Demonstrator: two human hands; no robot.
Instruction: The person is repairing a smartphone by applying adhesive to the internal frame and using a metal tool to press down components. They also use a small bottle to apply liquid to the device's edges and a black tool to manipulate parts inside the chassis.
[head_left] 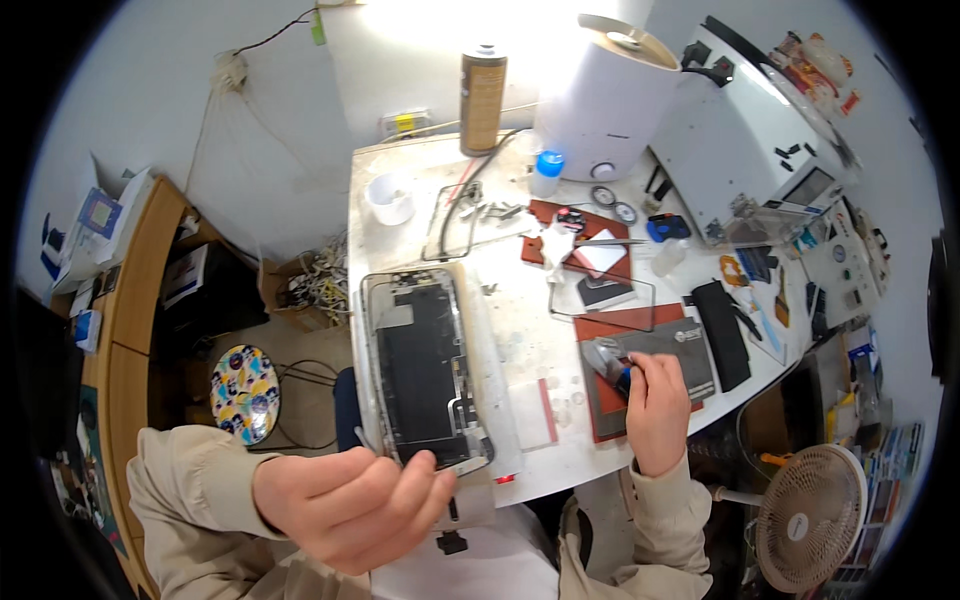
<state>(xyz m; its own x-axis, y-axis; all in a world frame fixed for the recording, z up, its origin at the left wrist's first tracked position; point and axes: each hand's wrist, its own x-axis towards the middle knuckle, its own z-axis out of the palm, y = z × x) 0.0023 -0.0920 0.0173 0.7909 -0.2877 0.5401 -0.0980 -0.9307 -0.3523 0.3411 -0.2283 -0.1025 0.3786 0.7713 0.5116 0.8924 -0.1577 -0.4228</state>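
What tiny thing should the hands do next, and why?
Maybe bring the silvery-headed tool over to the opened phone-like panel. The right hand has it at the gray pad, off to the panel's right, while the left hand is already at the panel's lower end.
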